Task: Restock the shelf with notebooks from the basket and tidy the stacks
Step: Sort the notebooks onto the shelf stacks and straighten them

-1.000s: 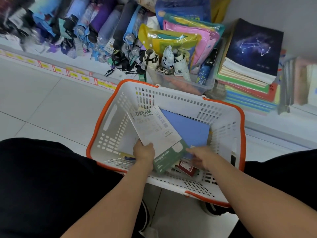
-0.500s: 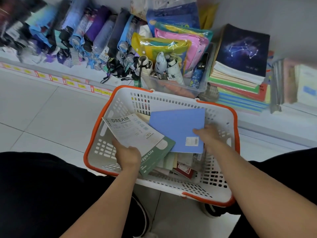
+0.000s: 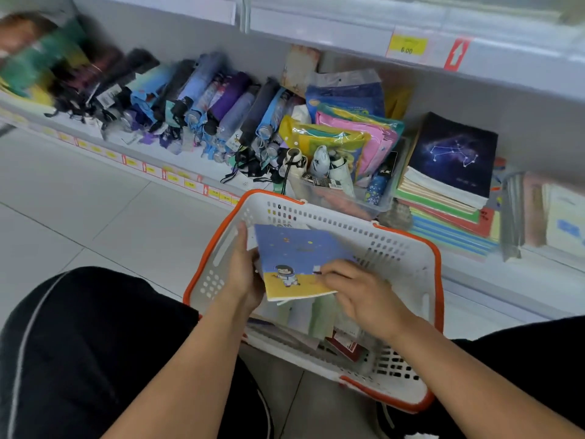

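Note:
A white basket with an orange rim (image 3: 408,258) sits on the floor between my knees. Above it I hold a blue and yellow notebook with a cartoon astronaut (image 3: 294,255). My left hand (image 3: 243,274) grips its left edge, with other notebooks under it. My right hand (image 3: 357,293) pinches its lower right corner. More notebooks (image 3: 319,318) lie in the basket's bottom, partly hidden by my hands. On the low shelf to the right stands a stack of notebooks (image 3: 443,198) topped by a dark constellation cover (image 3: 452,153).
Folded umbrellas (image 3: 196,103) fill the shelf's left part. Bagged coloured packs (image 3: 348,134) and a clear bin (image 3: 342,198) stand behind the basket. Upright notebooks (image 3: 531,210) are at far right. An upper shelf edge with a yellow price tag (image 3: 408,45) overhangs. My dark-trousered legs flank the basket.
The blue notebook has been turned over to show its astronaut cover and now lies on top of the notebooks in my left hand. The view has tilted up toward the shelf.

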The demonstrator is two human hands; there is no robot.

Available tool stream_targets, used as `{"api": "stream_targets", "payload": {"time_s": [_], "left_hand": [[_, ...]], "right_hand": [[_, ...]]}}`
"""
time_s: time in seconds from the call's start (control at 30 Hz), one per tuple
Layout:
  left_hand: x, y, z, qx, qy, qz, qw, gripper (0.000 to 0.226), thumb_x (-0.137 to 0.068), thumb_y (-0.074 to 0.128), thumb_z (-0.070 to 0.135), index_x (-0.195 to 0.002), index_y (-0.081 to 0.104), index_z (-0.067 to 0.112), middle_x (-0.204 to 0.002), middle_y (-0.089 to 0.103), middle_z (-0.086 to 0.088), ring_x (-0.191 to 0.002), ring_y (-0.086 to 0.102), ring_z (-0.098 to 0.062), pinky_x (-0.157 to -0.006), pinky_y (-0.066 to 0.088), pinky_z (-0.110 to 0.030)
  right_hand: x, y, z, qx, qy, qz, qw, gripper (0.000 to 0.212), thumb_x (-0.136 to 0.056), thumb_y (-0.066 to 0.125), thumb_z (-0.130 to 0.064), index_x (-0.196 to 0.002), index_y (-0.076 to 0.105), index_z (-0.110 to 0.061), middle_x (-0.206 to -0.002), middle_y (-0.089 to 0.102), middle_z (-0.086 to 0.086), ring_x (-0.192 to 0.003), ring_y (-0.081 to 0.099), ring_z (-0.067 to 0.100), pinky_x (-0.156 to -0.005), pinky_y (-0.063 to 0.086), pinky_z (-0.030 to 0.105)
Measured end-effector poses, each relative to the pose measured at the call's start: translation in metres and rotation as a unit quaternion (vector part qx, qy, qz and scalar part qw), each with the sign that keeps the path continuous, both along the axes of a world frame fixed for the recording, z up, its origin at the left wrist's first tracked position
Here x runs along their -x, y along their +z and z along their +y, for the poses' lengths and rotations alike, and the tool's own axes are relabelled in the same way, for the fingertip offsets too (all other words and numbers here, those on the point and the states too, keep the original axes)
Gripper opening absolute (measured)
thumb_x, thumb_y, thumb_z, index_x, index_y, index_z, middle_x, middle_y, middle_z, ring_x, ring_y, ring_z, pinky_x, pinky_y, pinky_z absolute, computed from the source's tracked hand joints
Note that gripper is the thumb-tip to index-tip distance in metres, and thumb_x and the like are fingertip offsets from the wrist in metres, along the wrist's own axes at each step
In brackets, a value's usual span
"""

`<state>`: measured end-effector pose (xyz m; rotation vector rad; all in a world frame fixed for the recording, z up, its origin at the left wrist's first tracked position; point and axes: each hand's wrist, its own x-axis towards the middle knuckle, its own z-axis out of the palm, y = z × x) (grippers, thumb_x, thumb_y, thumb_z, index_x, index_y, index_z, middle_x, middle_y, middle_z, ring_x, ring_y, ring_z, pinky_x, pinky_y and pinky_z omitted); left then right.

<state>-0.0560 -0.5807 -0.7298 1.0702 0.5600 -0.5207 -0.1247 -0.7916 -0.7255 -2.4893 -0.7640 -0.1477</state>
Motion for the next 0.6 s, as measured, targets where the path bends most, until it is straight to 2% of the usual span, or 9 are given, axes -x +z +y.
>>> {"api": "stream_targets", "payload": {"time_s": [0.07, 0.13, 0.2, 0.23, 0.27, 0.33, 0.4, 0.47, 0.6], "left_hand": [[0.002, 0.008, 0.004, -0.063, -0.043, -0.037, 0.996, 0.024, -0.095, 0.058, 0.013, -0.117, 0.059, 0.002, -0.110, 0.069, -0.022, -0.085, 0.071, -0.037, -0.067, 0.060, -0.045], [0.006, 0.010, 0.008, -0.121, -0.012, -0.053, 0.991, 0.037, -0.085, 0.056, -0.014, -0.117, 0.048, 0.003, -0.109, 0.064, -0.027, -0.083, 0.068, -0.036, -0.067, 0.057, -0.046], [0.010, 0.016, 0.015, -0.111, 0.005, -0.102, 0.989, 0.058, -0.084, 0.056, -0.019, -0.125, 0.038, 0.017, -0.106, 0.065, -0.023, -0.090, 0.067, -0.037, -0.076, 0.056, -0.054], [0.013, 0.023, 0.019, -0.095, -0.004, -0.127, 0.987, 0.069, -0.084, 0.059, -0.018, -0.130, 0.034, 0.027, -0.104, 0.068, -0.016, -0.093, 0.068, -0.038, -0.078, 0.056, -0.056], [0.014, 0.030, 0.024, -0.087, -0.015, -0.144, 0.986, 0.076, -0.083, 0.062, -0.016, -0.133, 0.033, 0.032, -0.102, 0.072, -0.009, -0.093, 0.070, -0.038, -0.077, 0.057, -0.057], [0.012, 0.054, 0.026, -0.061, -0.057, -0.193, 0.978, 0.072, -0.083, 0.064, -0.013, -0.136, 0.042, 0.030, -0.109, 0.073, -0.004, -0.097, 0.070, -0.037, -0.079, 0.057, -0.057], [0.006, 0.083, 0.024, -0.032, -0.088, -0.242, 0.966, 0.061, -0.082, 0.063, -0.010, -0.132, 0.050, 0.023, -0.121, 0.068, -0.010, -0.103, 0.068, -0.038, -0.083, 0.056, -0.057], [-0.005, 0.117, 0.017, -0.012, -0.099, -0.294, 0.950, 0.057, -0.079, 0.064, -0.006, -0.128, 0.053, 0.021, -0.122, 0.067, -0.013, -0.105, 0.067, -0.038, -0.084, 0.056, -0.056], [-0.040, 0.182, -0.011, -0.026, -0.097, -0.396, 0.913, 0.051, -0.088, 0.060, -0.005, -0.134, 0.050, 0.015, -0.123, 0.068, -0.010, -0.107, 0.067, -0.034, -0.086, 0.057, -0.049]], "right_hand": [[0.004, -0.005, 0.005, 0.026, 0.052, -0.001, 0.998, 0.029, -0.082, 0.051, -0.010, -0.102, 0.072, -0.013, -0.105, 0.063, 0.002, -0.096, 0.056, 0.015, -0.075, 0.047, 0.024], [0.006, -0.010, 0.006, 0.020, 0.052, 0.106, 0.993, 0.029, -0.082, 0.064, -0.035, -0.110, 0.068, -0.026, -0.123, 0.056, -0.007, -0.114, 0.054, 0.011, -0.090, 0.050, 0.033], [0.002, -0.001, 0.006, -0.045, -0.021, 0.278, 0.959, 0.067, -0.069, 0.073, -0.068, -0.128, 0.052, -0.044, -0.148, 0.032, -0.018, -0.138, 0.033, 0.004, -0.110, 0.037, 0.033], [-0.004, 0.006, 0.005, -0.121, -0.080, 0.343, 0.928, 0.082, -0.065, 0.075, -0.071, -0.136, 0.041, -0.046, -0.152, 0.024, -0.023, -0.141, 0.027, 0.002, -0.113, 0.034, 0.033], [-0.012, 0.015, 0.004, -0.218, -0.141, 0.376, 0.890, 0.088, -0.066, 0.079, -0.065, -0.139, 0.034, -0.044, -0.150, 0.026, -0.024, -0.138, 0.030, 0.000, -0.109, 0.037, 0.032], [-0.031, 0.035, -0.003, -0.370, -0.206, 0.395, 0.815, 0.090, -0.068, 0.087, -0.046, -0.141, 0.039, -0.027, -0.148, 0.043, -0.013, -0.129, 0.048, 0.005, -0.093, 0.049, 0.027], [-0.044, 0.060, -0.012, -0.457, -0.189, 0.408, 0.767, 0.065, -0.077, 0.082, -0.024, -0.135, 0.055, -0.014, -0.131, 0.065, 0.005, -0.111, 0.067, 0.018, -0.078, 0.057, 0.028], [-0.053, 0.093, -0.021, -0.494, -0.181, 0.376, 0.763, 0.044, -0.082, 0.072, -0.007, -0.126, 0.062, -0.009, -0.116, 0.073, 0.006, -0.101, 0.072, 0.021, -0.077, 0.059, 0.030], [-0.071, 0.150, -0.044, -0.529, -0.213, 0.261, 0.779, 0.038, -0.085, 0.068, -0.006, -0.123, 0.063, -0.007, -0.113, 0.074, 0.006, -0.107, 0.069, 0.027, -0.079, 0.058, 0.033]]}}
